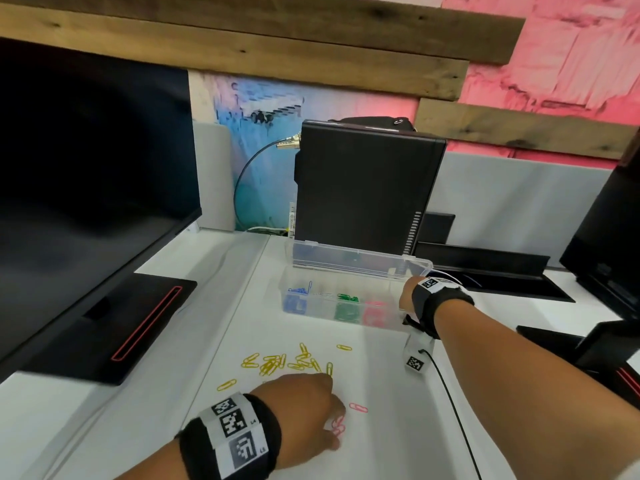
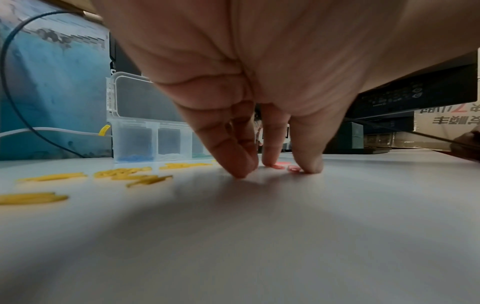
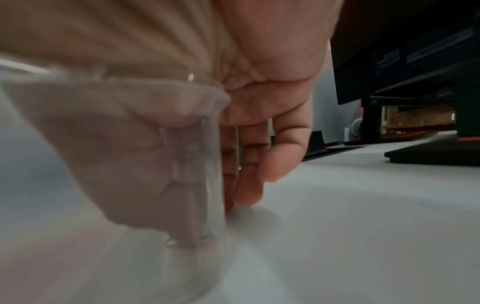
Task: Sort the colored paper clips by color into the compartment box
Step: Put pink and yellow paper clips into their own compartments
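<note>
The left hand (image 1: 304, 407) is down on the white tabletop (image 1: 381, 445) at the near edge, fingertips (image 2: 307, 167) gathered on a small bunch of pink paper clips (image 1: 338, 426). In the left wrist view the fingers close in on the clips, but I cannot tell whether any clip is actually caught in the grip or only touched. One more pink clip (image 1: 358, 407) lies just to the right of that hand, apart from it.

The right hand (image 1: 410, 299) rests against the right end wall of the clear compartment box (image 1: 381, 318). Its fingers hang straight down beside the wall, a loose open grip that probably steadies the light box while clips are dropped in.

The box stands farther back with its lid (image 1: 360, 258) tipped up behind it. Blue clips (image 1: 297, 291) sit in the leftmost compartment and green clips (image 1: 347, 298) further right; the next compartment to the right shows pink.

A scatter of yellow paper clips (image 1: 277, 363) lies between the box and the left hand, unsorted. Judging by this, pink is being finished and yellow comes last.
</note>
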Available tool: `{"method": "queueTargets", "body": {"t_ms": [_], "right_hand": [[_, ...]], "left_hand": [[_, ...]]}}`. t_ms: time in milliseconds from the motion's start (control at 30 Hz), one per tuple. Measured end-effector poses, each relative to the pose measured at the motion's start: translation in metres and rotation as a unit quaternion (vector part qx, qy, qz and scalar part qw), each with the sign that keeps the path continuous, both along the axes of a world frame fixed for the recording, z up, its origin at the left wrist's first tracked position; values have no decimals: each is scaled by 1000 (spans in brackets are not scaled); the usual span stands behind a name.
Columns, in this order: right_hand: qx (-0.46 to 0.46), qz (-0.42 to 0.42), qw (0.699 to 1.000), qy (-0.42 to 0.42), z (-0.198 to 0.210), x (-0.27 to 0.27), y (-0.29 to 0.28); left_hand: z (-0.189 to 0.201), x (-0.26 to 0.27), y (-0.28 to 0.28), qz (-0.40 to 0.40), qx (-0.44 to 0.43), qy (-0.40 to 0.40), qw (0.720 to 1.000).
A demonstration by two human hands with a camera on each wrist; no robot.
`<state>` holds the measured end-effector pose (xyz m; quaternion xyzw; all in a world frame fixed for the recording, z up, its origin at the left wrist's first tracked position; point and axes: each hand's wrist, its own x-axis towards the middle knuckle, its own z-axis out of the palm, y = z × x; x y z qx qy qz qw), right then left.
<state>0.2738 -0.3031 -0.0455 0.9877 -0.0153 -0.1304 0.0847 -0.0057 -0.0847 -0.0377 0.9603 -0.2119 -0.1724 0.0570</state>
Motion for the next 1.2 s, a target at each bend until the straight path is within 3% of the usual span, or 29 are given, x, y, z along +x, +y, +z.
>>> {"method": "queueTargets", "body": {"t_ms": [67, 233, 367, 533, 667, 900, 1067, 1200], "right_hand": [[8, -10, 1000, 2, -18, 24, -6], [11, -30, 999, 13, 29, -39, 10], [44, -32, 998, 17, 35, -47, 11], [14, -67, 997, -20, 34, -46, 10], [51, -16, 999, 8, 29, -42, 5], [28, -18, 999, -3, 32, -51, 7], [54, -6, 998, 31, 30, -39, 4], [89, 10, 996, -8, 44, -47, 1]], "left_hand": [[-2, 0, 0, -16, -17, -21, 1000], [-11, 3, 1, -11, -18, -41, 999], [-4, 1, -3, 6, -17, -32, 999], [5, -1, -4, -22, 17, -18, 999], [-3, 2, -1, -30, -7, -43, 999], [-11, 4, 1, -11, 2, -50, 999], [-3, 2, -1, 5, -20, -13, 1000], [-2, 2, 1, -13, -20, 4, 1000]]}}
